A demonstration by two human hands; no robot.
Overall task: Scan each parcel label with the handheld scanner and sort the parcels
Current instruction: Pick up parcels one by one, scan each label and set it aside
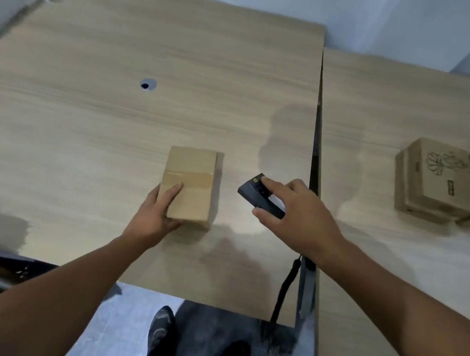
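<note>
- While your left hand [159, 212] holds the parcel [189, 184] at its near-left corner, fingers on top w/ thumb hooked on the near edge, only tape shows on top. No label means no read unless you flip it.
- Right hand [298, 216] grips the scanner [261, 196] just right of parcel, not over it, so a trigger now prob. misses.
- Black cord [286, 279] near-right of parcel may snag.

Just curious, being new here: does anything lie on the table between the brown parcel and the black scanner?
No. The head view shows only bare wooden table between the parcel and the scanner.
</note>
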